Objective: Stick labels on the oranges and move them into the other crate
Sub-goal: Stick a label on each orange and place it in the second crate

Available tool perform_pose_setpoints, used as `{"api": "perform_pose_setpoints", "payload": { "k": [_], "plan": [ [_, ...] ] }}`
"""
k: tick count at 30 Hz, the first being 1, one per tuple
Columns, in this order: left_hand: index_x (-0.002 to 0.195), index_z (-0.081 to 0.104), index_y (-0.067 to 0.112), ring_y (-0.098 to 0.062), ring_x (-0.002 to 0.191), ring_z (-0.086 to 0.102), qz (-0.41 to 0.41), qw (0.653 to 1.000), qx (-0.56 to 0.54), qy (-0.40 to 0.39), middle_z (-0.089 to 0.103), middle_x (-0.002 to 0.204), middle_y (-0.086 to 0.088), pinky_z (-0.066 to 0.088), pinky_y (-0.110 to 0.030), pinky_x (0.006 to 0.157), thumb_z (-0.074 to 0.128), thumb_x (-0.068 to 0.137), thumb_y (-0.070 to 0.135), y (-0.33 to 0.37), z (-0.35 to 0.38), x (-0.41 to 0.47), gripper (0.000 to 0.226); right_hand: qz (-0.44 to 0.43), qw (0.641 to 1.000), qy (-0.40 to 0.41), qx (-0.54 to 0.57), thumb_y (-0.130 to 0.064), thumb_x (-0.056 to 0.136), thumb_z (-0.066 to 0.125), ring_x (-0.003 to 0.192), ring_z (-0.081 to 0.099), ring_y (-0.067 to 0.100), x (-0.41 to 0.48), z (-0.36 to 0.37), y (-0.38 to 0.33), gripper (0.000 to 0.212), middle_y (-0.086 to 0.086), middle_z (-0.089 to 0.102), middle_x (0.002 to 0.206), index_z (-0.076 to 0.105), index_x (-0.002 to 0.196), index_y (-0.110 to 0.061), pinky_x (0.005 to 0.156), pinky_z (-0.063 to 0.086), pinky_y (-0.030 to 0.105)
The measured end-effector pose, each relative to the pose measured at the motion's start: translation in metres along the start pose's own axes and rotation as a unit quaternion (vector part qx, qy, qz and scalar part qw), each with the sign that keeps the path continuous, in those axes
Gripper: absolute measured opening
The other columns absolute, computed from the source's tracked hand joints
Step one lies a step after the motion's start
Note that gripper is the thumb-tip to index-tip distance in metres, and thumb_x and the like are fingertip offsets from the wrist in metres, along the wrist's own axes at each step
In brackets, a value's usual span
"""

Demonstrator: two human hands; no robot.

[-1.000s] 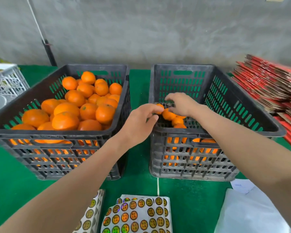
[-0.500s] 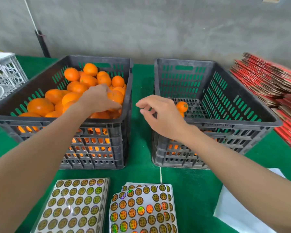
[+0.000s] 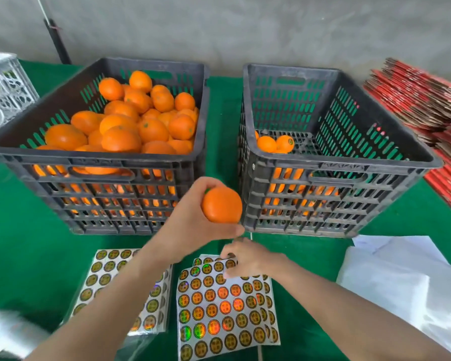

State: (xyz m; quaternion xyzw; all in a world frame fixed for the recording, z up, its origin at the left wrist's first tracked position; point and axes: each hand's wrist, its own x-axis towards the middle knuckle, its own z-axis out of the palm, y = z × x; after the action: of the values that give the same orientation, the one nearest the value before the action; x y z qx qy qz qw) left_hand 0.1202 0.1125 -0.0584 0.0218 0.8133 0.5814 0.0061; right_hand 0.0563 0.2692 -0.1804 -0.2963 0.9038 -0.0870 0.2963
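Nearest us, our right hand (image 3: 246, 256) pinches the far edge of the label sheet (image 3: 219, 303) in a tight grip. Just beyond at 11 o'clock, our left hand (image 3: 190, 225) wraps the orange (image 3: 221, 204). The emptier crate (image 3: 336, 164) sits at 1 o'clock.

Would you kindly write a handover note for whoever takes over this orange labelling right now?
Left hand grips an orange in front of the crates; no label shows on it.
Right hand pinches the top edge of the label sheet.
Left crate is heaped with oranges; right crate holds a few, one labelled.
Left to do: label the held orange, put it in the right crate, then the rest.
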Motion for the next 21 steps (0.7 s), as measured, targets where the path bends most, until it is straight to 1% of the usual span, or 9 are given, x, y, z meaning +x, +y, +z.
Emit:
{"api": "perform_pose_setpoints", "payload": {
  "k": [2,5,7,8,11,14,16,18,21],
  "plan": [
    [0.104,0.048,0.042,-0.014,0.095,0.06,-0.072,0.997,-0.001,0.008,0.054,0.109,0.012,0.053,-0.03,0.075,0.089,0.056,0.028,-0.024,0.012,-0.002,0.064,0.009,0.999,0.029,-0.009,-0.034,0.08,0.069,0.113,0.048,0.025,0.003,0.007,-0.002,0.041,0.008,0.054,0.12,0.059,0.116,-0.019,0.088,0.038,0.032],
    [0.108,0.052,0.033,-0.017,0.093,0.061,-0.199,0.979,-0.008,0.034,0.061,0.103,0.004,0.051,-0.035,0.084,0.085,0.058,0.037,-0.058,0.018,-0.001,0.061,0.0,0.998,0.062,-0.015,-0.023,0.085,0.064,0.109,0.052,0.024,0.003,0.008,-0.005,0.021,0.006,0.058,0.115,0.066,0.105,-0.016,0.093,0.044,0.037],
    [0.106,0.053,0.028,-0.017,0.09,0.061,-0.246,0.968,-0.001,0.045,0.062,0.098,0.001,0.047,-0.035,0.083,0.083,0.062,0.041,-0.076,0.018,-0.002,0.055,0.004,0.997,0.081,0.0,-0.019,0.087,0.061,0.108,0.054,0.024,0.002,0.005,-0.003,0.017,0.005,0.059,0.112,0.066,0.102,-0.015,0.093,0.045,0.037],
    [0.105,0.053,0.027,-0.016,0.09,0.06,-0.26,0.965,-0.006,0.045,0.062,0.098,0.001,0.045,-0.035,0.082,0.082,0.064,0.041,-0.084,0.018,-0.003,0.053,0.008,0.996,0.082,0.015,-0.02,0.086,0.062,0.109,0.054,0.023,0.001,0.004,-0.001,0.02,0.005,0.059,0.113,0.064,0.105,-0.014,0.093,0.045,0.037],
    [0.103,0.052,0.028,-0.017,0.092,0.058,-0.29,0.956,-0.034,0.04,0.062,0.1,-0.001,0.04,-0.036,0.085,0.081,0.065,0.042,-0.099,0.017,-0.005,0.05,0.027,0.998,0.046,0.045,-0.026,0.08,0.07,0.111,0.053,0.023,-0.001,0.006,0.005,0.042,0.004,0.058,0.118,0.056,0.118,-0.013,0.094,0.043,0.034],
    [0.094,0.051,0.03,-0.019,0.094,0.058,-0.302,0.951,-0.047,0.036,0.063,0.101,-0.003,0.039,-0.037,0.088,0.08,0.067,0.044,-0.105,0.017,-0.005,0.042,0.031,0.995,0.069,0.062,-0.018,0.08,0.069,0.106,0.055,0.022,0.001,0.009,0.007,0.03,0.006,0.062,0.112,0.062,0.109,-0.011,0.089,0.043,0.031],
    [0.097,0.054,0.028,-0.017,0.093,0.058,-0.301,0.952,-0.058,0.023,0.063,0.1,-0.003,0.037,-0.035,0.086,0.08,0.067,0.044,-0.104,0.018,-0.003,0.043,0.038,0.991,0.094,0.089,-0.013,0.083,0.065,0.103,0.057,0.022,0.002,0.007,0.009,0.02,0.006,0.064,0.109,0.064,0.103,-0.009,0.088,0.044,0.03],
    [0.1,0.058,0.024,-0.015,0.095,0.058,-0.295,0.953,-0.062,0.0,0.064,0.1,-0.002,0.036,-0.033,0.085,0.083,0.061,0.048,-0.099,0.018,-0.001,0.052,0.034,0.986,0.114,0.119,-0.013,0.085,0.065,0.101,0.058,0.02,0.001,0.002,0.013,0.013,0.006,0.065,0.106,0.065,0.097,-0.009,0.085,0.045,0.029],
    [0.1,0.063,0.022,-0.019,0.101,0.06,-0.261,0.962,-0.043,-0.07,0.067,0.104,-0.006,0.041,-0.031,0.088,0.076,0.045,0.058,-0.087,0.018,0.003,0.067,0.02,0.972,0.13,0.196,-0.012,0.084,0.068,0.092,0.059,0.017,-0.002,-0.012,0.017,0.008,0.001,0.064,0.095,0.062,0.086,-0.015,0.078,0.045,0.025]
  ]
}}
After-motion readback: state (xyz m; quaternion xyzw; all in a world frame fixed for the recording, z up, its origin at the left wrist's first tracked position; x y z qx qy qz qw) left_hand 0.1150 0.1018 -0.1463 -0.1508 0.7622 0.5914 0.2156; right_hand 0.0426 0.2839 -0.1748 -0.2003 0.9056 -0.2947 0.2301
